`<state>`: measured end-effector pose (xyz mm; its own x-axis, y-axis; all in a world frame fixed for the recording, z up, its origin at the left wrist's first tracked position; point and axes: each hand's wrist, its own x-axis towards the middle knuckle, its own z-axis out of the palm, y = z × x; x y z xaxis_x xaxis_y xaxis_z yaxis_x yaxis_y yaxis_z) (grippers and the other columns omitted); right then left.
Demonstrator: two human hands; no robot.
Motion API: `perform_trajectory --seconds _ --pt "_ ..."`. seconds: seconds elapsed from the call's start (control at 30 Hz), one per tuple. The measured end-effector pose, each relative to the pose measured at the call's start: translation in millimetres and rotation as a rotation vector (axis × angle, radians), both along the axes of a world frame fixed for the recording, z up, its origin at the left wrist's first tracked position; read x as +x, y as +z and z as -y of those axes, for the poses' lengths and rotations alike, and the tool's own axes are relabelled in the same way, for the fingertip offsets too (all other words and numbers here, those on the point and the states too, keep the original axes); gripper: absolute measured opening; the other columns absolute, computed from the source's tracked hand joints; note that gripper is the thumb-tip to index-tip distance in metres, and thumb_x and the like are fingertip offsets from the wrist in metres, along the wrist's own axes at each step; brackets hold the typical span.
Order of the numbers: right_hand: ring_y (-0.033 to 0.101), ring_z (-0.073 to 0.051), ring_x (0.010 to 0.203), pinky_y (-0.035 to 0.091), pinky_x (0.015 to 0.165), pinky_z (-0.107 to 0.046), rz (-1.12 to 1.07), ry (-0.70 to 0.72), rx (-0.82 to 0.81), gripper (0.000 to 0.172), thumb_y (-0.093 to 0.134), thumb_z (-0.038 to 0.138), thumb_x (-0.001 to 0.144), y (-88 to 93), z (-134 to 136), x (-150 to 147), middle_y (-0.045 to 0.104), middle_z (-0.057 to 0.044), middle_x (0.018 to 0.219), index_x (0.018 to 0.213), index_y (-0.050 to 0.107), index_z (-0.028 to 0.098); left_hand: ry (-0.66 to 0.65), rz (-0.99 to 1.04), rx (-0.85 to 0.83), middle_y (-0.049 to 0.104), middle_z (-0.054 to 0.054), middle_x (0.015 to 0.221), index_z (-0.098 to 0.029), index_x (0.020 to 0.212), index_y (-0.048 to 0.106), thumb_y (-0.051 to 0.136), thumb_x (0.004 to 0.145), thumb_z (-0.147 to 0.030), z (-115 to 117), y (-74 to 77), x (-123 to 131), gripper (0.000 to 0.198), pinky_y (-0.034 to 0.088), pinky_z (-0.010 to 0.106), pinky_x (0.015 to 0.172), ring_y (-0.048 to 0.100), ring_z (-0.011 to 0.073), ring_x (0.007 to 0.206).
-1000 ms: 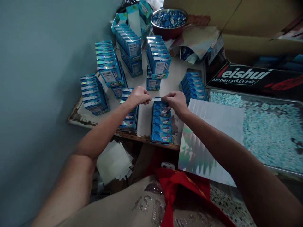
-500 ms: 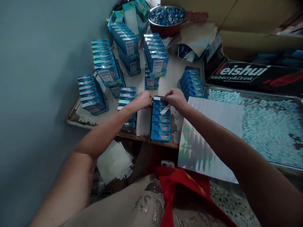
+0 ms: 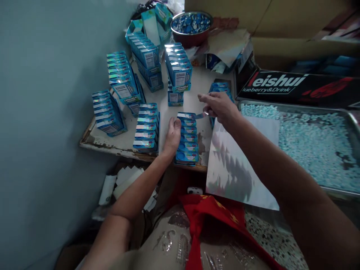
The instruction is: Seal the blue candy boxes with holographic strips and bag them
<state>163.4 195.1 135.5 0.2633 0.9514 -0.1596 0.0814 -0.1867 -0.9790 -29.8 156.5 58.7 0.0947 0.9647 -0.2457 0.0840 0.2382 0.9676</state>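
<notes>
A row of flat blue candy boxes [image 3: 188,140] lies near the front edge of the worn white table [image 3: 123,140]. My left hand [image 3: 172,135] rests against the left side of that row, fingers loosely extended. My right hand [image 3: 218,107] hovers over the row's far end, pinching a small shiny sticker strip [image 3: 200,116] between thumb and fingers. The top box in the row carries a pale strip. A holographic sticker sheet [image 3: 239,168] lies under my right forearm.
Stacks of blue boxes [image 3: 180,71] stand across the table, with another flat row [image 3: 146,127] to the left. A metal bowl of blue caps [image 3: 191,26] sits at the back. A tray of pale blue tablets [image 3: 306,146] lies right, behind it a black carton [image 3: 295,88].
My left hand let go and dropped to the side of the box row. My right hand lifted up and to the right, with a small strip in its fingers.
</notes>
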Motion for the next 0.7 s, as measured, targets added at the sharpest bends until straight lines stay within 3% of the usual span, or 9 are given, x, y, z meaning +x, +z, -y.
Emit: perform_trajectory --seconds 0.23,0.4,0.47,0.57,0.7 --pt "0.057 -0.012 0.061 0.037 0.055 -0.024 -0.026 0.022 0.053 0.042 0.091 0.010 0.061 17.8 25 15 0.065 0.003 0.070 0.091 0.065 0.021 0.019 -0.001 -0.024 0.066 0.012 0.153 -0.026 0.150 0.053 0.063 0.101 -0.064 7 -1.0 37 0.063 0.049 0.033 0.114 0.059 0.0257 0.147" --pt "0.058 -0.014 0.067 0.041 0.060 -0.026 -0.041 0.020 0.062 0.035 0.082 0.007 0.064 17.9 39 29 0.066 0.001 0.073 0.091 0.067 0.022 0.123 -0.032 0.135 0.074 0.008 0.132 -0.025 0.117 0.071 0.059 0.105 -0.061 1 12.3 29 0.040 0.054 0.030 0.103 0.067 0.0216 0.128" --pt "0.058 -0.014 0.068 0.042 0.060 -0.027 -0.045 0.023 0.073 0.032 0.080 0.009 0.066 18.7 43 29 0.067 0.001 0.074 0.092 0.068 0.023 0.091 -0.023 0.216 0.075 0.008 0.126 -0.023 0.107 0.075 0.058 0.106 -0.059 -3 22.4 23 0.040 0.053 0.030 0.104 0.067 0.0215 0.126" --pt "0.058 -0.015 0.068 0.042 0.060 -0.028 -0.057 0.038 0.086 0.028 0.078 0.009 0.069 21.5 46 24 0.067 0.000 0.074 0.091 0.068 0.023 -0.041 0.044 0.213 0.078 0.008 0.116 -0.023 0.108 0.077 0.065 0.103 -0.057 -10 33.5 21 0.037 0.052 0.031 0.102 0.067 0.0228 0.123" --pt "0.057 -0.014 0.066 0.042 0.062 -0.029 -0.064 0.033 0.091 0.028 0.079 0.008 0.069 22.4 48 21 0.064 0.000 0.073 0.090 0.066 0.022 -0.104 0.154 0.205 0.077 0.002 0.097 -0.023 0.093 0.074 0.081 0.092 -0.043 -16 33.4 26 0.022 0.054 0.028 0.093 0.070 0.0164 0.100"
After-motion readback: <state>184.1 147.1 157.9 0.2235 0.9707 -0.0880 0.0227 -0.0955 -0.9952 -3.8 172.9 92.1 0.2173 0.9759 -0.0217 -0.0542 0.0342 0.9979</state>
